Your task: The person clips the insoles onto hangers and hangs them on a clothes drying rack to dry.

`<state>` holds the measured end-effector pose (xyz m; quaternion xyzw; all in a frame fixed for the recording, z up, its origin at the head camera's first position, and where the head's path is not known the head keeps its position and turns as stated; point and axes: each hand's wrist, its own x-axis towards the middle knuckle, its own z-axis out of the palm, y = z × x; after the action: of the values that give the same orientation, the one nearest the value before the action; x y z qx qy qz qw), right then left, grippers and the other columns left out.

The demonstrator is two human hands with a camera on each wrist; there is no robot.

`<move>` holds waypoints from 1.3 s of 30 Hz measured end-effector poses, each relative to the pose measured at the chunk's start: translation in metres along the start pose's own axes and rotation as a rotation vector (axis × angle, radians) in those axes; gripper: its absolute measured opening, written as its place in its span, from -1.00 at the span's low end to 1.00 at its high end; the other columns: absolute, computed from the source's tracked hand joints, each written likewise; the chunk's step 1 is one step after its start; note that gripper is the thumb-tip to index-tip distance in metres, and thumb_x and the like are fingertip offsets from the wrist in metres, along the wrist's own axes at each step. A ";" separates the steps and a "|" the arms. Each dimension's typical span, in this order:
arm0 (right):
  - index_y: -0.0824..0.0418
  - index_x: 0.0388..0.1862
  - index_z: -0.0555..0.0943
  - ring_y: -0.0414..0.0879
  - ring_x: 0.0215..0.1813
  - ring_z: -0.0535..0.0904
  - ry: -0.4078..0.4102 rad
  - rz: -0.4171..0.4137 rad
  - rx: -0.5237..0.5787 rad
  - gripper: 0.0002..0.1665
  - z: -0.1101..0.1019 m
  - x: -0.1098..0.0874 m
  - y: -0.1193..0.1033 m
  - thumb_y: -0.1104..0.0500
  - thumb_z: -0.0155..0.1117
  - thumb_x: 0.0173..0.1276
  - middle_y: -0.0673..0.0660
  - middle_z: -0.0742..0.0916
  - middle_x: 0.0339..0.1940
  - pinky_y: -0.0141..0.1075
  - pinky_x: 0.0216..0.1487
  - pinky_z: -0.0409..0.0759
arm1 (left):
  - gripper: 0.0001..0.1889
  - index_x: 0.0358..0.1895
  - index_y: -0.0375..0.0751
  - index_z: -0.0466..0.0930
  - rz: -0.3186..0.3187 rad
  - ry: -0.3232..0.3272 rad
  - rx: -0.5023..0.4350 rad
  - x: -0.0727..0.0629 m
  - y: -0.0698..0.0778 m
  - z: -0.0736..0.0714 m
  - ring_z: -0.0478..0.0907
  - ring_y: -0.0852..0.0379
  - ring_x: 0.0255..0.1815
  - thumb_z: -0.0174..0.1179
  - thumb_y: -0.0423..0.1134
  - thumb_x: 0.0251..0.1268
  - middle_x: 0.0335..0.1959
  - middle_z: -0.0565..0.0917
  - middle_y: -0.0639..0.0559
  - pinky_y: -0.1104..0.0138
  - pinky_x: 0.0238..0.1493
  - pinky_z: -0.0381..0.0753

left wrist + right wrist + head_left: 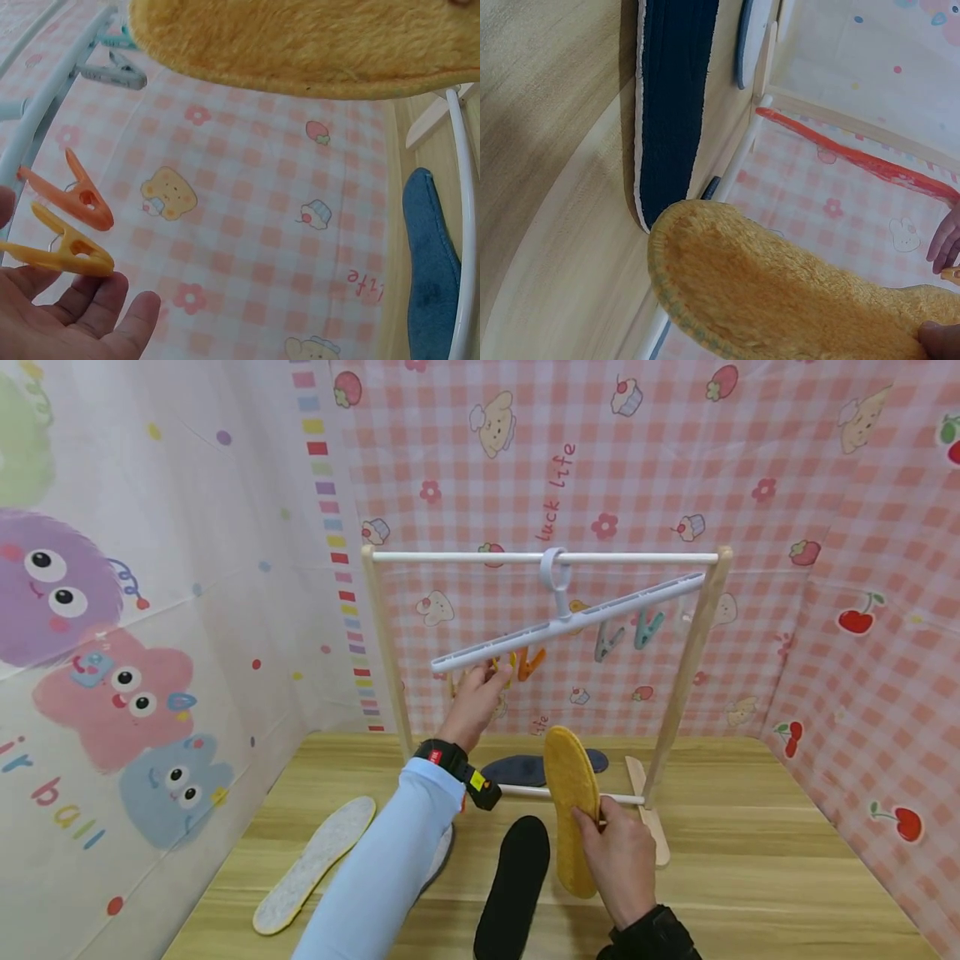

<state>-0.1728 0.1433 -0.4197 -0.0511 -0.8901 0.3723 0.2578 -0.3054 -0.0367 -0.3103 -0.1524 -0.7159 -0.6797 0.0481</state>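
Observation:
My right hand (pixel 621 852) grips a fuzzy yellow insole (pixel 572 810), thumb on its face, holding it upright above the table. The left hand (pixel 476 697) is raised to the low end of a tilted white hanger (pixel 558 625). Its thumb and fingers pinch a yellow clothespin (pixel 67 251), seen in the left wrist view. Next to that hangs an orange clothespin (pixel 75 195). A grey clothespin (pixel 607 642) and a teal clothespin (pixel 648 629) hang on the hanger's higher half. In the right wrist view, a long thin red strip (pixel 855 156) runs down below the left hand.
The hanger hooks over the top bar (pixel 457 557) of a wooden-legged rack. On the table (pixel 750 860) lie a black insole (pixel 516 885), a grey insole (pixel 315 867) and a dark blue insole (pixel 513 770) by the rack's lower bar. Another dark-edged insole (pixel 444 858) is partly behind my left sleeve.

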 end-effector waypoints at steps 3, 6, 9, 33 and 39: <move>0.39 -0.21 0.67 0.08 -0.42 0.72 0.005 -0.013 -0.006 -0.70 0.000 0.000 -0.001 0.17 0.48 0.25 0.28 0.77 -0.36 -0.08 -0.44 0.67 | -0.51 0.48 -0.04 0.30 0.012 -0.017 -0.003 -0.003 0.000 0.001 0.33 0.03 0.33 -0.03 -0.05 0.58 0.41 0.37 -0.05 0.07 0.29 0.31; 0.39 -0.20 0.66 0.09 -0.42 0.72 0.006 -0.021 -0.008 -0.70 0.000 0.000 -0.001 0.17 0.48 0.25 0.29 0.77 -0.36 -0.08 -0.44 0.67 | -0.53 0.44 -0.06 0.34 0.007 -0.021 -0.004 -0.006 0.000 0.002 0.37 0.03 0.16 -0.06 -0.02 0.59 0.29 0.44 -0.03 0.09 0.13 0.37; 0.39 -0.21 0.66 0.09 -0.42 0.72 0.008 -0.022 -0.007 -0.70 0.000 0.000 -0.002 0.18 0.48 0.25 0.29 0.77 -0.36 -0.08 -0.44 0.67 | -0.53 0.35 -0.20 0.40 -0.019 -0.018 -0.008 -0.007 0.000 0.003 0.38 0.02 0.01 -0.11 0.00 0.60 0.07 0.46 -0.07 0.08 0.07 0.41; 0.36 -0.27 0.65 0.10 -0.45 0.71 0.054 -0.060 -0.007 -0.70 0.006 0.003 -0.007 0.15 0.51 0.21 0.27 0.76 -0.43 -0.08 -0.48 0.65 | -0.54 0.35 -0.36 0.41 -0.028 -0.011 -0.191 -0.022 0.002 0.019 0.45 0.03 0.03 -0.24 -0.14 0.66 0.08 0.54 -0.18 0.00 0.20 0.43; 0.39 -0.19 0.66 0.11 -0.43 0.72 0.041 -0.062 0.007 -0.68 0.005 0.003 -0.011 0.17 0.50 0.23 0.30 0.76 -0.38 -0.06 -0.44 0.67 | -0.54 0.31 -0.39 0.44 -0.024 -0.023 -0.229 -0.024 0.003 0.021 0.46 -0.01 -0.03 -0.23 -0.13 0.66 -0.08 0.52 -0.09 0.04 0.15 0.48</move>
<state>-0.1769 0.1332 -0.4131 -0.0303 -0.8844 0.3664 0.2876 -0.2793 -0.0199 -0.3158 -0.1561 -0.6359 -0.7557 0.0142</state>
